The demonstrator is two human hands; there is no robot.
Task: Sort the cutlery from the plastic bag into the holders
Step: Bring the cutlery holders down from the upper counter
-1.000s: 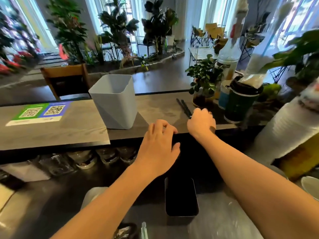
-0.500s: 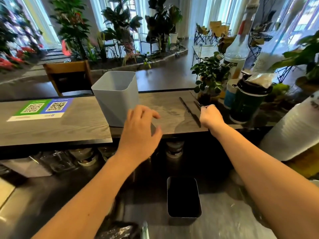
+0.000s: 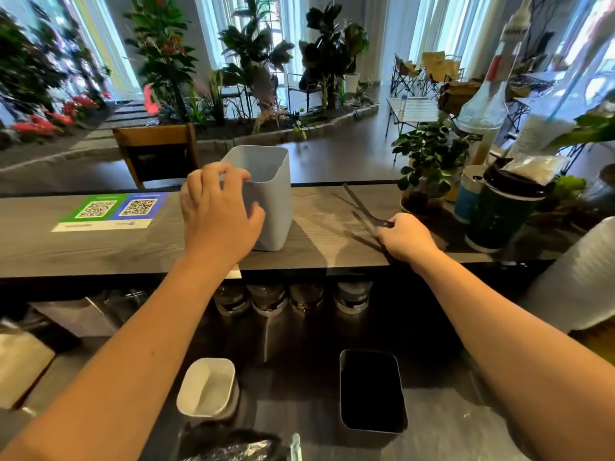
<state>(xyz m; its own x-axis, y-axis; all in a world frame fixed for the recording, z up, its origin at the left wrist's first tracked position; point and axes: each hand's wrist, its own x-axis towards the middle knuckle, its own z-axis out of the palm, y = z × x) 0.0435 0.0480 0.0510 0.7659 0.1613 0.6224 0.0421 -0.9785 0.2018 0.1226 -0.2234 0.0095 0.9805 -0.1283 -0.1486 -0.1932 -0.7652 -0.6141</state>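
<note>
Nearest the camera, at the bottom edge, lies the crumpled plastic bag (image 3: 229, 449); what it contains cannot be made out. Just beyond it on the lower steel bench (image 3: 466, 427) stand two holders: a small white holder (image 3: 206, 387) on the left, which looks empty, and a black rectangular holder (image 3: 371, 390) on the right, whose inside is too dark to read. No cutlery shows in either, so by these signs the sorting looks hardly begun.

Further out, on the raised wooden bench (image 3: 83, 251), the left hand (image 3: 216, 211) curls thumb and fingers around the near side and rim of a tall grey holder (image 3: 269, 194), a loose grip that appears to be taking hold of it. No cutlery pokes above its rim. The right hand (image 3: 407, 239) closes its grip on the near ends of a few dark slender cutlery pieces (image 3: 361, 207), which slant away across the wood; motion blur hides whether they are knives, forks or sticks.

My judgement: these dark pieces have yet to go into a holder, the grey one being the closest candidate, and whatever remains in the bag is still to be sorted.

Behind stand a potted plant (image 3: 429, 168) and a dark lidded cup (image 3: 502, 207).
</note>
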